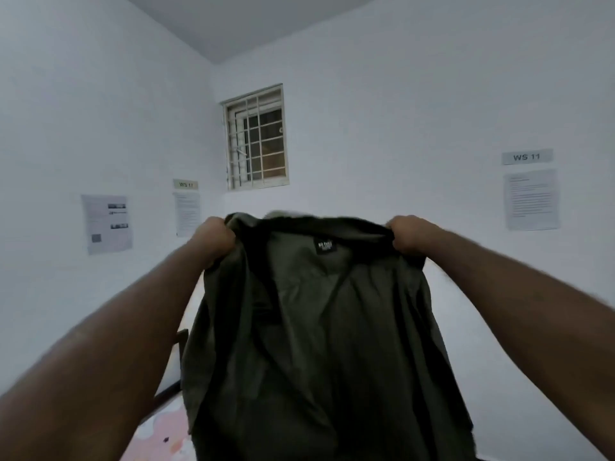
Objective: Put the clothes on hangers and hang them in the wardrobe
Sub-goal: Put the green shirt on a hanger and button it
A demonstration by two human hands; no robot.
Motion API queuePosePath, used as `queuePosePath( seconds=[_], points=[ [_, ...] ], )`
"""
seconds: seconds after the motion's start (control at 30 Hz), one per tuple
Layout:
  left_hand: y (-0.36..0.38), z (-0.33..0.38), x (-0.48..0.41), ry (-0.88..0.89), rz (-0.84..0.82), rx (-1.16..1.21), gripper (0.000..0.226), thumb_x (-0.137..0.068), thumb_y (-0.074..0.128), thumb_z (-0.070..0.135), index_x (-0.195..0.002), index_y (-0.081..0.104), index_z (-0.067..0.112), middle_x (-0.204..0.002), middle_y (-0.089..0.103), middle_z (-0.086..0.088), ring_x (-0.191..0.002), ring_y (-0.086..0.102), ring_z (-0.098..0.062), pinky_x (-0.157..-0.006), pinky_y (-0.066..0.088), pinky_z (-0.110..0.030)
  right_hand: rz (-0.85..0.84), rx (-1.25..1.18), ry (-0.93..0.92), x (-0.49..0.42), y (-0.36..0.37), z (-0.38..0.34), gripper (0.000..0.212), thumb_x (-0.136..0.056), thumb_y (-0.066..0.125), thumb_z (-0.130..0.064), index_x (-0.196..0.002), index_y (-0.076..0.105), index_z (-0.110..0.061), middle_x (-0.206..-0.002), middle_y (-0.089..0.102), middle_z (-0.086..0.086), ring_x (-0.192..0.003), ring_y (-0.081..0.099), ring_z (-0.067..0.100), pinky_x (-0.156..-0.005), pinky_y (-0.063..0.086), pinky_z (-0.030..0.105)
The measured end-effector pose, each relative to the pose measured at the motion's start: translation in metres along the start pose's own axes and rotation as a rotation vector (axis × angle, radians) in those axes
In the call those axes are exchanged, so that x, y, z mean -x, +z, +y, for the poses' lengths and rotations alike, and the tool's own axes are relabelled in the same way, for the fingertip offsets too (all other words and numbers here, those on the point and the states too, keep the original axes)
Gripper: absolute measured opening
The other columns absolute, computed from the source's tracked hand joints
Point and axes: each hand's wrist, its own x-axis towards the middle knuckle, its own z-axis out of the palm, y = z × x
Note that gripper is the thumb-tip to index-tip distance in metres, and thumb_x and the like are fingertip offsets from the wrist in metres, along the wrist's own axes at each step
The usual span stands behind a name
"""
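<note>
Views: one only, head-worn, wide-angle.
Position: at head height, close behind both raised forearms.
Facing: forward and slightly upward, toward a room corner with a barred window [256, 138] and ceiling.
Nearness: shirt [316, 327] close, filling lower centre.
Overlap: none.

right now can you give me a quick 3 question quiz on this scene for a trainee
1. True or false: the dark green shirt is already on a hanger.
2. Which hand grips the shirt's top edge? A. left hand only B. right hand only C. both
3. Fill in: the sign on the right-hand wall reads "WS ____".

Key:
1. False; no hanger shows, and the shirt hangs from the hands alone.
2. C; each hand grips one end of the collar edge, holding it spread open with the black label facing the camera.
3. 11
</note>
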Motion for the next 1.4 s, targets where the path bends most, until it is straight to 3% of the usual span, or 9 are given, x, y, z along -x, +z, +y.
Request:
queuePosePath(
  seconds=[0.17, 0.3, 0.5, 0.63, 0.77, 0.93, 1.03, 1.2, 1.4],
  points=[
    [0.001, -0.010, 0.000, -0.201, 0.000, 0.353, 0.025, -0.090, 0.042, 0.001, -0.110, 0.055, -0.007, -0.102, 0.058, -0.023, -0.090, 0.060, -0.037, -0.064, 0.047, -0.035, 0.156, -0.114, 0.142, -0.003, 0.004, -0.019, 0.015, -0.086, 0.051, -0.009, -0.098, 0.059, -0.010, -0.099, 0.061, 0.010, -0.097, 0.062, 0.033, -0.072, 0.045, 0.034],
    [0.011, -0.038, 0.013, -0.322, -0.232, 0.410, 0.022, -0.095, 0.039, -0.003, -0.112, 0.052, -0.007, -0.104, 0.060, -0.026, -0.087, 0.061, -0.037, -0.065, 0.053, -0.045, -0.132, -0.057, 0.101, 0.004, 0.021, -0.027, 0.028, -0.092, 0.049, -0.007, -0.117, 0.060, 0.002, -0.122, 0.062, 0.019, -0.110, 0.061, 0.034, -0.081, 0.047, 0.035],
    [0.043, -0.072, 0.024, -0.294, -0.208, 0.229, 0.029, -0.088, 0.039, 0.002, -0.111, 0.056, -0.006, -0.110, 0.060, -0.028, -0.101, 0.061, -0.041, -0.086, 0.053, -0.049, -0.386, -0.163, 0.079, 0.007, 0.071, -0.018, 0.030, -0.089, 0.040, -0.008, -0.106, 0.065, -0.005, -0.116, 0.066, 0.020, -0.094, 0.064, 0.032, -0.076, 0.053, 0.037],
    [0.053, -0.049, 0.056, -0.013, 0.246, 0.272, 0.034, -0.084, 0.035, -0.002, -0.114, 0.049, 0.002, -0.108, 0.060, -0.023, -0.099, 0.057, -0.035, -0.085, 0.045, -0.038, 0.355, -0.452, 0.069, 0.020, 0.098, -0.023, 0.054, -0.082, 0.045, -0.010, -0.134, 0.052, -0.021, -0.114, 0.066, 0.018, -0.102, 0.061, 0.040, -0.087, 0.047, 0.040],
    [0.074, -0.082, 0.144, 0.128, 0.429, 0.430, 0.051, -0.078, 0.038, -0.004, -0.123, 0.052, 0.016, -0.112, 0.058, -0.003, -0.097, 0.054, -0.014, -0.086, 0.043, -0.014, 0.414, -0.568, -0.031, 0.079, 0.165, 0.002, 0.044, -0.080, 0.048, -0.021, -0.122, 0.057, -0.030, -0.102, 0.069, 0.003, -0.090, 0.063, 0.032, -0.076, 0.049, 0.038],
    [0.182, -0.236, 0.404, -0.310, -0.295, 0.029, 0.046, -0.072, 0.038, 0.014, -0.113, 0.058, 0.019, -0.105, 0.069, -0.013, -0.097, 0.065, -0.028, -0.081, 0.049, -0.035, -0.005, -0.195, -0.122, 0.290, 0.350, 0.074, 0.022, -0.072, 0.039, -0.011, -0.077, 0.060, -0.009, -0.061, 0.059, 0.018, -0.055, 0.060, 0.040, -0.049, 0.050, 0.043],
    [0.204, -0.308, 0.549, -0.656, -0.846, -0.257, 0.055, -0.077, 0.035, 0.028, -0.129, 0.051, 0.026, -0.115, 0.068, -0.014, -0.100, 0.066, -0.032, -0.084, 0.051, -0.037, -0.732, -0.103, -0.167, 0.430, 0.405, 0.083, 0.044, -0.090, 0.024, -0.022, -0.115, 0.060, -0.018, -0.106, 0.068, 0.014, -0.099, 0.067, 0.035, -0.081, 0.054, 0.044],
    [0.184, -0.295, 0.635, -0.840, -0.814, -0.205, 0.043, -0.084, 0.049, 0.017, -0.123, 0.063, 0.010, -0.122, 0.066, -0.014, -0.113, 0.061, -0.030, -0.092, 0.044, -0.030, -1.155, -0.127, -0.205, 0.542, 0.434, 0.087, 0.034, -0.097, 0.038, -0.025, -0.126, 0.057, -0.026, -0.133, 0.056, 0.002, -0.125, 0.051, 0.023, -0.099, 0.042, 0.035],
    [0.172, -0.298, 0.591, -0.728, -0.837, -0.239, 0.031, -0.083, 0.049, -0.005, -0.108, 0.065, 0.004, -0.116, 0.067, -0.015, -0.104, 0.063, -0.025, -0.085, 0.046, -0.027, -1.234, -0.243, -0.162, 0.486, 0.421, 0.066, 0.049, -0.070, 0.052, -0.048, -0.083, 0.065, -0.002, -0.086, 0.068, 0.014, -0.085, 0.066, 0.030, -0.068, 0.042, 0.033]
  ],
)
